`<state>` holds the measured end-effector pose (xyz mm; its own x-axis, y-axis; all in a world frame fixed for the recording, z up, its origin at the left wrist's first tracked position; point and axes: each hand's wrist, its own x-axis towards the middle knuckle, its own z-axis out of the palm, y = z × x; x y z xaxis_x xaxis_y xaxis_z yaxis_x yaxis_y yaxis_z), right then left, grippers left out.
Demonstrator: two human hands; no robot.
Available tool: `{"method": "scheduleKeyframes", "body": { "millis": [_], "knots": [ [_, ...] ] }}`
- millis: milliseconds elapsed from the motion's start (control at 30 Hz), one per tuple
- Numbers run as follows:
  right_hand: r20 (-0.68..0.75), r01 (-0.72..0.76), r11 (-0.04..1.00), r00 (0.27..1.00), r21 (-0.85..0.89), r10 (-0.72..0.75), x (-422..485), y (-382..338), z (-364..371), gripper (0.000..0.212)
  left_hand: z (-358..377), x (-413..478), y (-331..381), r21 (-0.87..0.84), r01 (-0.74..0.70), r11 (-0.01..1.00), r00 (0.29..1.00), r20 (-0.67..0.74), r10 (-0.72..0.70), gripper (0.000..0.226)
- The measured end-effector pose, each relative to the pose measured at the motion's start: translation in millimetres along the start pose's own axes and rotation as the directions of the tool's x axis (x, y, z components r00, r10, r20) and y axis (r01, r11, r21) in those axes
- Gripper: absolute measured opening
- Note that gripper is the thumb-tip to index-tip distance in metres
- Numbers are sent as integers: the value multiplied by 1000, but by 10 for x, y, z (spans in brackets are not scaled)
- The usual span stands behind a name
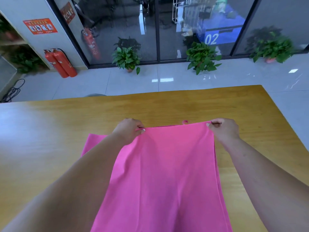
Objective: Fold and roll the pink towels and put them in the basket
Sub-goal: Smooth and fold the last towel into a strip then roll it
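A pink towel is held out over the wooden tabletop, stretched between the two hands along its far edge. The left hand pinches the far left corner, thumb and curled fingers closed on the cloth, and the right hand pinches the far right corner in the same way. The cloth runs from that taut edge back toward the person and out of the bottom of the view, with soft lengthwise folds in it. More pink cloth lies flat on the tabletop under the left forearm, showing at the left of the held sheet, and a thin pink edge also shows along the right side of the sheet; whether this is the same towel doubled under or another one cannot be told. A small pink loop sticks up just past the far edge, between the hands. Beyond the tabletop is a pale tiled floor, three potted plants standing along a glass wall, and two red fire extinguishers against a grey pillar at the left.
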<state>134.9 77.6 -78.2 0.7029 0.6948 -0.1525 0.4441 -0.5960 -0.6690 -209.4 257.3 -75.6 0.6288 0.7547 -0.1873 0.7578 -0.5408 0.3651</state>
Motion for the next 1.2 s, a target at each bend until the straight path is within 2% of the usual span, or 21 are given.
{"method": "scheduleKeyframes", "body": {
  "millis": [67,133,200,267,333,400,467,533,567,600,667,700,767,833,867,933,1000,1067,1133,1167,1200],
  "knots": [
    [-10,-21,993,1000,-113,20,-164,-189,-110,5,-87,-68,10,86,-17,996,1000,-18,19,18],
    [169,82,987,984,-135,-59,-397,-494,-210,8,-172,-154,12,209,-9,978,999,-40,18,17],
    [468,112,968,859,225,-208,-700,-822,-372,6,-268,-247,0,278,12,960,998,-60,5,17],
    [542,-18,895,802,445,-253,-864,-994,-573,6,-355,-332,-29,281,26,959,996,-88,-2,16],
    [322,32,977,941,209,-100,-816,-967,-677,8,-433,-432,-63,255,32,966,995,-98,-7,15],
    [202,150,962,974,-230,-103,-980,-1044,-697,17,-485,-531,-80,226,17,974,996,-94,4,13],
    [498,281,956,819,85,-285,-1313,-1311,-628,5,-531,-618,-86,221,-3,975,994,-106,27,12],
    [675,158,904,617,396,-404,-1633,-1607,-697,16,-576,-693,-95,230,-7,973,993,-113,34,13],
    [674,130,901,622,414,-399,-1629,-1625,-748,21,-597,-725,-105,241,-4,970,993,-109,32,13],
    [601,111,913,721,392,-345,-1502,-1556,-765,24,-614,-759,-121,252,-3,968,994,-102,30,13],
    [246,140,988,962,-62,-121,-1288,-1408,-835,18,-629,-826,-146,238,-8,971,993,-112,36,12],
    [174,158,951,978,-267,-113,-1288,-1360,-805,11,-634,-854,-159,218,-12,976,992,-120,39,12],
    [410,355,928,867,-110,-282,-1497,-1474,-710,4,-640,-881,-164,194,-27,981,992,-117,50,11],
    [683,296,903,592,310,-428,-1811,-1715,-738,10,-645,-878,-159,209,-30,977,991,-122,56,10],
    [696,240,900,571,365,-435,-1806,-1741,-782,17,-649,-871,-156,224,-25,974,992,-117,52,11],
    [489,180,955,827,236,-277,-1434,-1582,-826,21,-651,-866,-153,250,-18,968,995,-92,42,12],
    [211,149,957,973,-249,-96,-1234,-1412,-832,16,-628,-841,-164,220,-15,975,994,-98,37,10],
    [434,290,952,873,-96,-222,-1361,-1450,-725,12,-607,-799,-164,188,-12,982,993,-112,34,9],
    [710,208,929,600,306,-368,-1610,-1668,-709,10,-575,-737,-164,186,6,982,991,-131,19,9],
    [731,138,911,556,390,-397,-1597,-1675,-716,10,-558,-704,-170,196,19,980,992,-128,6,10],
    [694,94,907,613,411,-378,-1439,-1589,-709,11,-537,-668,-187,209,28,978,993,-121,-3,10]
  ]
}}
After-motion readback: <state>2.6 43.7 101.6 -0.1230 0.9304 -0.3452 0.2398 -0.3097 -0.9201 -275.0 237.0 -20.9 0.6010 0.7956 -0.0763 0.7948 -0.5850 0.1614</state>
